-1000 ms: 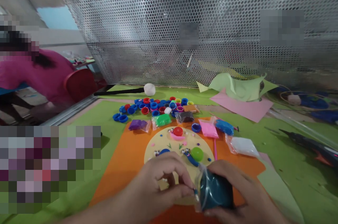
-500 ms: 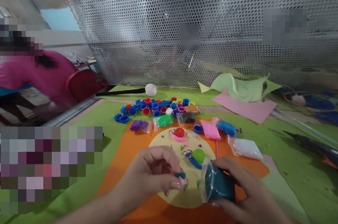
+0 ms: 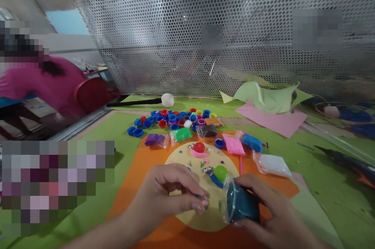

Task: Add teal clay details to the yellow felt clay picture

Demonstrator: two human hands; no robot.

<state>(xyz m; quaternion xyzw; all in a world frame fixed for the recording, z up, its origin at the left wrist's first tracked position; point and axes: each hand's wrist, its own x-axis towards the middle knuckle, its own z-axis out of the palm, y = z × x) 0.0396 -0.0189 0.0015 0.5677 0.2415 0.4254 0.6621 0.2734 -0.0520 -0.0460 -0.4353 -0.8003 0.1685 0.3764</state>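
A tiny teal clay bit (image 3: 198, 196) is pinched by the left hand (image 3: 172, 194); the teal clay bag (image 3: 241, 204) is gripped — fingers wrapped — by the right hand (image 3: 271, 212).

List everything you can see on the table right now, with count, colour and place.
clay bags: about eight, mixed colours, behind the disc
teal clay bag: one, in the right hand
clay pinch: one, teal, at the left fingertips
disc: one, pale yellow, on the orange sheet
orange sheet: one, centre
bottle caps: many, mostly blue and red, far side
paper sheets: pink and green, far right
left hand: over the disc
right hand: near right
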